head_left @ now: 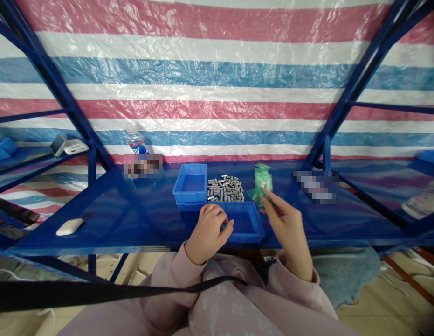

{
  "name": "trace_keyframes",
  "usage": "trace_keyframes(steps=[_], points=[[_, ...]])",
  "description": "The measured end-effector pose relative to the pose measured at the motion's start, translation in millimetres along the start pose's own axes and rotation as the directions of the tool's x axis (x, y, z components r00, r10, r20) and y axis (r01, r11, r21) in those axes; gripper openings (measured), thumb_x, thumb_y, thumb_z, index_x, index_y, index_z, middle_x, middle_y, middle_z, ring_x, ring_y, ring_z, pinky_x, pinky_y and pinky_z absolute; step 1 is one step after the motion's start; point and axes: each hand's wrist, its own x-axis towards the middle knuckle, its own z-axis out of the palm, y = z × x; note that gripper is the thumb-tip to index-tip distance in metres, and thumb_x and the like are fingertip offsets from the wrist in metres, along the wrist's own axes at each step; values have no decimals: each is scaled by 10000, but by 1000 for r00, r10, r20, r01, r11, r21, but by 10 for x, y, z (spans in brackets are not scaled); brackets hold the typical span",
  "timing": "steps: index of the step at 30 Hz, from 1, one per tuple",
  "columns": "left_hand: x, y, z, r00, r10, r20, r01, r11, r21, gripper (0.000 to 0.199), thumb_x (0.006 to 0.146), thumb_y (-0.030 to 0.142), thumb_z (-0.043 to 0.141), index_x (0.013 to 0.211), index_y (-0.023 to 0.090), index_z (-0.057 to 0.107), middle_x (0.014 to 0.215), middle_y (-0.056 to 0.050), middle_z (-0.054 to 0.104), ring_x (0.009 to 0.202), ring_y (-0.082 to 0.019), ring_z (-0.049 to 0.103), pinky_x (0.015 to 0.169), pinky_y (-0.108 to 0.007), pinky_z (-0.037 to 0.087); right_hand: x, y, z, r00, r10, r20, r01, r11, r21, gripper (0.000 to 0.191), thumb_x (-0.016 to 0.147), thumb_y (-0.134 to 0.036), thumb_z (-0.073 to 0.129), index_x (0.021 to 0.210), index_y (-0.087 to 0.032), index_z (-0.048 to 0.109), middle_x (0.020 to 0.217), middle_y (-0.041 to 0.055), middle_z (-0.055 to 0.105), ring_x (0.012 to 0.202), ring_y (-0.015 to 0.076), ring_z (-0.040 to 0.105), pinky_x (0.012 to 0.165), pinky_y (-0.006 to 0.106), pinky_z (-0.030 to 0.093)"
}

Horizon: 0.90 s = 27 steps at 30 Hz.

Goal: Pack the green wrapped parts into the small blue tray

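Right hand [287,223]: thumb and fingers brought together in a pinch on a green packet [256,195], which points away to the left of the fingertips, at the right back corner of the front tray [250,217]. Left hand [209,231]: palm down over the left part of that same blue tray, fingers bent, thumb set apart from them; a small dark patch shows in the gap, but cannot tell whether anything is gripped. The pinched packet therefore lies well to the right of the left hand and a little farther from the body. Stack of packets [263,178], same green, sits on the table [150,217] just beyond the pinched one, ahead of the right fingertips. Heap of metal cylinders [226,187] lies behind the front tray, ahead of both hands and left of the packets; its pieces point in mixed directions. Upper tray [190,181], also blue, adjoins the heap on the left and rests on another tray, mostly hidden. Farther out: bottle [137,143] at the back left, white case [70,227] near the front left edge, striped sheet [217,70] hanging behind.
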Motion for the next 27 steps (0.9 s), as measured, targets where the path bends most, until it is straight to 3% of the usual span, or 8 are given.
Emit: trace_keyframes(steps=[4, 10, 18, 27], points=[[0, 6, -26, 999, 17, 32, -18, 1000, 24, 268, 916, 304, 483, 741, 185, 648, 894, -35, 609, 950, -186, 526, 934, -396, 358, -43, -93, 76, 994, -2, 111, 11, 997, -82, 288, 847, -321, 574, 1057, -183, 716, 870, 66, 756, 559, 163, 638, 560, 275, 531], [-12, -12, -15, 998, 31, 50, -33, 998, 45, 352, 932, 377, 463, 735, 187, 684, 898, -37, 617, 949, -178, 529, 961, -405, 346, -38, -121, 92, 969, -11, 246, 58, 982, -182, 199, 848, -285, 534, 883, -162, 687, 742, 40, 717, 594, 161, 630, 566, 246, 483], [-21, -22, 29, 1000, 18, 0, -18, 998, 53, 364, 926, 355, 472, 669, 171, 654, 953, -62, 609, 999, -201, 532, 945, -415, 379, -48, -170, 236, 957, 3, 291, 59, 977, -204, 45, 787, -224, 524, 798, -191, 553, 683, 10, 625, 566, 142, 582, 550, 234, 457], [-47, -41, 64, 999, -4, -37, 6, 999, 42, 273, 905, 295, 498, 718, 164, 648, 1086, -89, 583, 1125, -233, 488, 1010, -435, 379, -104, -197, 405, 897, 21, 441, 118, 951, -285, 108, 711, -113, 510, 751, -210, 485, 620, -21, 554, 563, 152, 546, 557, 240, 400]])
